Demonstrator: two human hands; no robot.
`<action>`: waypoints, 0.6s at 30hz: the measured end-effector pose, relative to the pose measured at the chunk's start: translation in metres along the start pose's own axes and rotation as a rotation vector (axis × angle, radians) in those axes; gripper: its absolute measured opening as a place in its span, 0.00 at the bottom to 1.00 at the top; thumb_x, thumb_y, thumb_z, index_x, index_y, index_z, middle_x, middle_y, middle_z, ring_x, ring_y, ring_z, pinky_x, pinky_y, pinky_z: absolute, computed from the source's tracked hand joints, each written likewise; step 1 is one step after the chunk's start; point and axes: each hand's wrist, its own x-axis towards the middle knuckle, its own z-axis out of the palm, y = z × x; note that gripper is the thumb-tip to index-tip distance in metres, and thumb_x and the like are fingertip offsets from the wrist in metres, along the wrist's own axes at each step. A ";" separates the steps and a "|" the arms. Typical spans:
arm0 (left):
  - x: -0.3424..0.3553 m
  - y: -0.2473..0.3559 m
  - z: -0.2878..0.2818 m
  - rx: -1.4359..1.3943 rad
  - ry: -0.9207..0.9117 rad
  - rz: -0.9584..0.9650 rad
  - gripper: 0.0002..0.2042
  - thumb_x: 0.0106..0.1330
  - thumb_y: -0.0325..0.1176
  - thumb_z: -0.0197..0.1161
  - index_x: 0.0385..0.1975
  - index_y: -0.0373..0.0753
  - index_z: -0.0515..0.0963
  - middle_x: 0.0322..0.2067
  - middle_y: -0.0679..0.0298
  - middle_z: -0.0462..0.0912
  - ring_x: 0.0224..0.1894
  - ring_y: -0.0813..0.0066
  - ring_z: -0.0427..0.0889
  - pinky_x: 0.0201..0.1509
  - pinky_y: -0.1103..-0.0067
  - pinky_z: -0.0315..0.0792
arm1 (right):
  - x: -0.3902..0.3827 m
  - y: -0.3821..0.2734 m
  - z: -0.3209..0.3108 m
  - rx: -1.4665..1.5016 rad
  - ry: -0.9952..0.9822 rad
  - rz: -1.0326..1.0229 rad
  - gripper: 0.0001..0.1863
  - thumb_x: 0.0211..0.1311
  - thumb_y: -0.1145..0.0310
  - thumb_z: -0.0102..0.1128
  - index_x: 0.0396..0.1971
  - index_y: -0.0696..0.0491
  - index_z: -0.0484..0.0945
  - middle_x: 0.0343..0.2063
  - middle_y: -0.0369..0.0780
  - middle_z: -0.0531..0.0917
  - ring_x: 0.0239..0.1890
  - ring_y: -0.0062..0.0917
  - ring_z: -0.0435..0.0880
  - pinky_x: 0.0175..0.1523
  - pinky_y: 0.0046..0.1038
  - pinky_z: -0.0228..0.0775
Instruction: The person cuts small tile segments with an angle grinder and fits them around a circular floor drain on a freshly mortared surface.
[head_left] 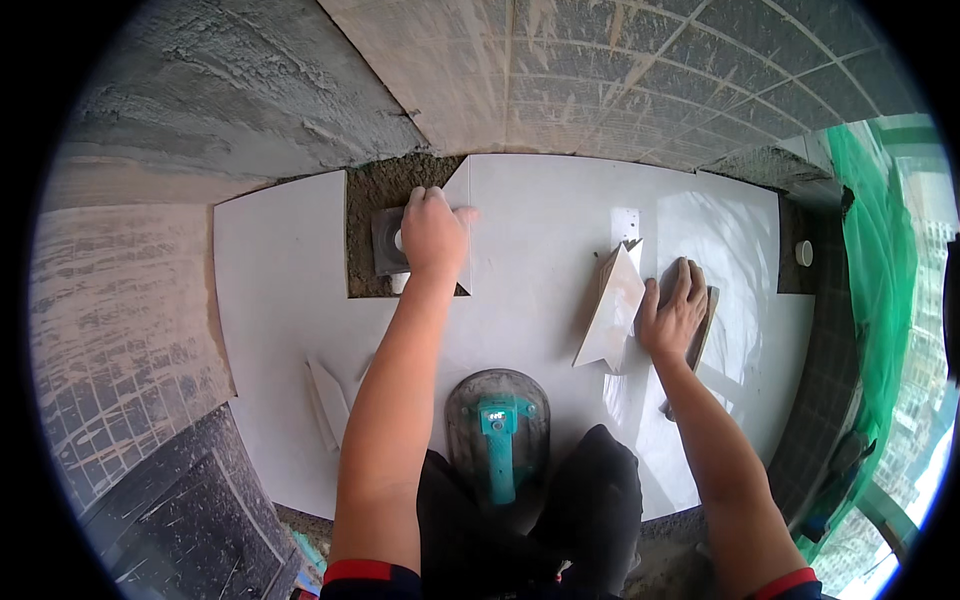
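My left hand (436, 235) reaches to a square grey floor drain (386, 258) in a mortar-filled cutout (362, 205) of the white tile floor. Its fingers are bent down over the drain's right side, and the thumb points out to the right. The hand covers what the fingertips hold or press. Beside it, a narrow angled tile piece (459, 184) borders the cutout. My right hand (675, 312) lies flat with fingers spread on the floor tile (540, 250), between notched cut tile pieces (612, 308) and a long, narrow brownish bar (706, 325).
An oval tool with a teal handle (498, 430) stands before my knees. Tile offcuts (328, 402) lie at left. A white pipe end (803, 253) rises from a second cutout at right. Rough walls (250, 80) close the far side; green netting (868, 270) hangs at right.
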 end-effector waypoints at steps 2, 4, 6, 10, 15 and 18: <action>-0.001 0.002 0.000 -0.004 -0.014 -0.011 0.20 0.53 0.40 0.78 0.34 0.30 0.78 0.41 0.48 0.81 0.46 0.45 0.82 0.49 0.59 0.78 | -0.001 0.001 -0.001 -0.012 -0.005 0.005 0.37 0.68 0.49 0.55 0.70 0.56 0.65 0.68 0.49 0.68 0.73 0.46 0.60 0.77 0.50 0.44; 0.002 0.001 -0.001 -0.011 -0.024 -0.030 0.21 0.53 0.41 0.78 0.33 0.30 0.78 0.42 0.47 0.82 0.46 0.44 0.82 0.49 0.58 0.77 | 0.000 -0.001 -0.002 -0.012 -0.009 0.006 0.37 0.68 0.48 0.55 0.70 0.56 0.65 0.68 0.49 0.68 0.73 0.46 0.60 0.77 0.50 0.44; 0.008 0.001 -0.001 -0.030 -0.039 -0.057 0.22 0.52 0.43 0.79 0.33 0.30 0.78 0.44 0.47 0.82 0.47 0.42 0.81 0.49 0.58 0.76 | 0.000 -0.001 -0.002 -0.008 -0.005 0.005 0.37 0.68 0.49 0.55 0.70 0.55 0.65 0.68 0.49 0.68 0.74 0.46 0.60 0.77 0.49 0.44; 0.017 -0.017 -0.015 -0.040 -0.007 -0.042 0.22 0.55 0.45 0.77 0.32 0.31 0.79 0.39 0.48 0.84 0.43 0.44 0.83 0.47 0.60 0.76 | -0.001 -0.001 0.000 0.006 -0.010 0.003 0.37 0.68 0.49 0.55 0.70 0.55 0.65 0.68 0.49 0.68 0.73 0.46 0.61 0.77 0.50 0.45; -0.022 -0.090 -0.088 -0.168 0.203 -0.069 0.14 0.66 0.42 0.69 0.33 0.35 0.82 0.29 0.52 0.85 0.33 0.51 0.82 0.41 0.65 0.75 | 0.001 0.006 -0.002 -0.018 0.031 -0.014 0.36 0.67 0.50 0.57 0.70 0.55 0.66 0.68 0.49 0.68 0.72 0.47 0.62 0.76 0.50 0.47; -0.088 -0.164 -0.141 -0.075 0.229 -0.237 0.08 0.68 0.32 0.66 0.33 0.34 0.82 0.23 0.60 0.81 0.25 0.71 0.78 0.34 0.73 0.74 | -0.001 -0.003 0.003 -0.006 0.019 -0.022 0.36 0.67 0.50 0.57 0.70 0.54 0.66 0.68 0.50 0.68 0.72 0.48 0.62 0.77 0.50 0.46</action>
